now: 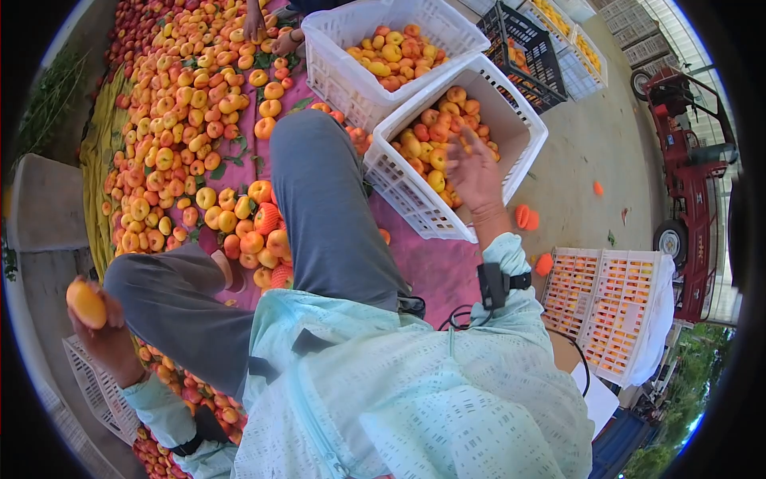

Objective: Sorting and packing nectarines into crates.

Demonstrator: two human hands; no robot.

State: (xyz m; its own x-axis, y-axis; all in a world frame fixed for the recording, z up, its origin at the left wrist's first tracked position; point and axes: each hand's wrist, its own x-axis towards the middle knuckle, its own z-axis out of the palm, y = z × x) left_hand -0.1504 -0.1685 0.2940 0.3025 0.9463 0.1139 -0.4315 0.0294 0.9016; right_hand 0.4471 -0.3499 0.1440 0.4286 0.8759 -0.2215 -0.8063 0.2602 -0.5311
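Note:
At the far left my left hand [108, 335] holds a yellow-orange fruit [87, 304], above a white plastic crate and out past my bent knee. My right hand [476, 170] is over a white plastic crate [413, 218] with a cardboard-like lining; its fingers are apart and slightly blurred, with no fruit seen in them. Flat peaches [437, 135] partly fill this crate, just under the fingers. A large heap of flat peaches [173, 120] spreads over a pink sheet [419, 269] in front of me. Near my legs, a peach wears a red foam net [267, 218].
Another person's hands [254, 25] reach into the heap at the top. Beside them stands a lined white crate [335, 78] of peaches, then a black crate [538, 90]. More full crates [604, 299] stand at right, near a red three-wheeled vehicle [688, 197]. Orange foam nets [526, 217] lie on the floor.

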